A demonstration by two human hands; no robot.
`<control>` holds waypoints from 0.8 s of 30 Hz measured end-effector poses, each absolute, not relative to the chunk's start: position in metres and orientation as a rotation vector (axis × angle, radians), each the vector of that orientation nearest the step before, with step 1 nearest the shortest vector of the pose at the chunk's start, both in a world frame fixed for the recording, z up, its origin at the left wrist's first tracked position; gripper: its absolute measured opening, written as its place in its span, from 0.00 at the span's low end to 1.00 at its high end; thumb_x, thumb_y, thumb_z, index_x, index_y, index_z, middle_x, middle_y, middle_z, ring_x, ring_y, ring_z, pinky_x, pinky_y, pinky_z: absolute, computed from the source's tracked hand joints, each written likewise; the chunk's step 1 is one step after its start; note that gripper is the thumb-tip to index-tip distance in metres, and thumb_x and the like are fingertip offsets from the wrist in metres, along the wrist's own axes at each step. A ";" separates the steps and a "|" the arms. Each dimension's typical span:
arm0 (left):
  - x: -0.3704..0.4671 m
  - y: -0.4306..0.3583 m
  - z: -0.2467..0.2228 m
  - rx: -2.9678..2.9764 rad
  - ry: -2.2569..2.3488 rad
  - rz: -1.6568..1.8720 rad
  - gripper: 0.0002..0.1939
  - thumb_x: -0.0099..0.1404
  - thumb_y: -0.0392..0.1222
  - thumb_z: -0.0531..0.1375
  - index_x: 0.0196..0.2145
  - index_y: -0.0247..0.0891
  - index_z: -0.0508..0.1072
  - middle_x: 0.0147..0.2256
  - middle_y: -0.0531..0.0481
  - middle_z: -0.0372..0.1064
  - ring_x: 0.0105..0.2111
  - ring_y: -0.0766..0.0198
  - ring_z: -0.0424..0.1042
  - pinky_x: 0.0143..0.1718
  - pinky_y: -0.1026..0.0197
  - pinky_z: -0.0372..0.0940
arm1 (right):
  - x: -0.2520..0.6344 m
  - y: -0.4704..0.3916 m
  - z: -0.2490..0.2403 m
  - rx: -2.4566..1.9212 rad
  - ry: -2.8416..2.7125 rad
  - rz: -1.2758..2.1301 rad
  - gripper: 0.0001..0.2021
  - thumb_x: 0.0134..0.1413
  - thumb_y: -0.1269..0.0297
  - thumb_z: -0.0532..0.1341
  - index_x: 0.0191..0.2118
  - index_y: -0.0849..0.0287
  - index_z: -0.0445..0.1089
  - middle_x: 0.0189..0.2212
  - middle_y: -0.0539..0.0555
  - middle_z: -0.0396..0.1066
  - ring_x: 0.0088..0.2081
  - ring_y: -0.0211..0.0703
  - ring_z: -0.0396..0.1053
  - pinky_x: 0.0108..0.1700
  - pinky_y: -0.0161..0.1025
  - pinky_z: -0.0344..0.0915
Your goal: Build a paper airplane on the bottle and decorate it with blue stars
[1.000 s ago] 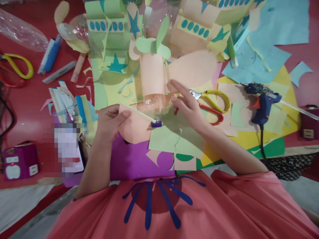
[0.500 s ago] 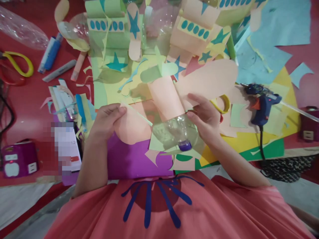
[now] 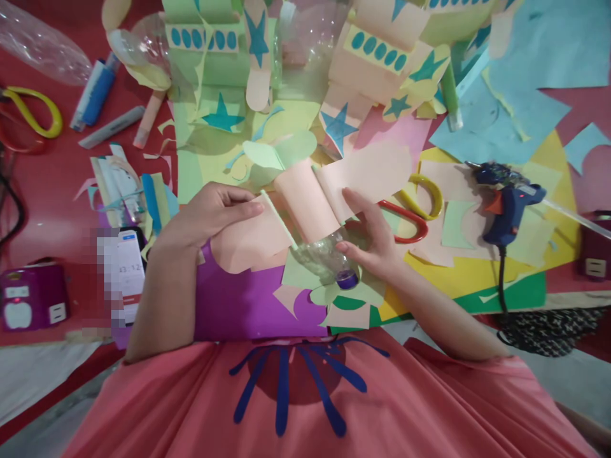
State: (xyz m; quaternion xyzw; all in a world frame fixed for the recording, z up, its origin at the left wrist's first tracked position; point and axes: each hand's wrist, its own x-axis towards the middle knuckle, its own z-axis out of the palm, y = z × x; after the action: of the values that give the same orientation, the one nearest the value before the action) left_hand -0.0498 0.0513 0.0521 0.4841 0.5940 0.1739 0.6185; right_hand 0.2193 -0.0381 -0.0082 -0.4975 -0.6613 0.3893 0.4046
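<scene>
A clear plastic bottle wrapped in peach paper (image 3: 308, 202) lies tilted before me, its blue cap (image 3: 347, 279) toward my body. A long rounded peach wing (image 3: 377, 168) sticks out from its right side, and pale green paper pieces (image 3: 281, 152) are at its far end. My left hand (image 3: 219, 213) pinches a separate rounded peach piece (image 3: 252, 238) between thumb and fingers; a pale green strip runs along that piece's right edge, close to the bottle. My right hand (image 3: 375, 238) has its fingers apart around the bottle's right side, fingertips at the wing and near the bottle's neck.
Red-and-yellow scissors (image 3: 410, 229) lie right of my right hand. A blue glue gun (image 3: 510, 213) with a cord is farther right. Decorated paper-covered bottles (image 3: 205, 70) stand at the back. Markers (image 3: 100, 92), a phone (image 3: 130, 273) and a purple box (image 3: 35, 296) are at left.
The left piece has moved inward and its green-edged side turned nearer the bottle. The bottle and its wing have shifted left and turned. My right hand has moved left and spread, uncovering more of the scissors.
</scene>
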 end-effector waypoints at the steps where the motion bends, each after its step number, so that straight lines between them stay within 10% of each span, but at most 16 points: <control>1: -0.050 0.052 0.051 1.120 1.370 0.399 0.11 0.42 0.46 0.70 0.23 0.37 0.79 0.23 0.55 0.73 0.21 0.72 0.65 0.22 0.72 0.59 | 0.219 -0.038 -0.009 -1.267 -1.643 1.020 0.35 0.53 0.49 0.65 0.66 0.45 0.55 0.64 0.55 0.60 0.59 0.54 0.65 0.51 0.52 0.75; 24: -0.039 0.066 0.042 1.251 1.354 0.286 0.13 0.50 0.47 0.67 0.29 0.35 0.79 0.28 0.53 0.74 0.28 0.68 0.70 0.28 0.70 0.62 | 0.217 -0.040 -0.013 -1.249 -1.448 1.176 0.34 0.56 0.52 0.62 0.66 0.37 0.51 0.69 0.51 0.47 0.43 0.44 0.70 0.40 0.46 0.77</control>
State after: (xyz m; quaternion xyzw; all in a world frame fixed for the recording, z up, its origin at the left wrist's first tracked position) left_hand -0.0385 0.0657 0.0421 0.5386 0.5831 0.1229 0.5956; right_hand 0.2170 -0.0398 -0.0134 -0.5013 -0.5814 0.4719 0.4336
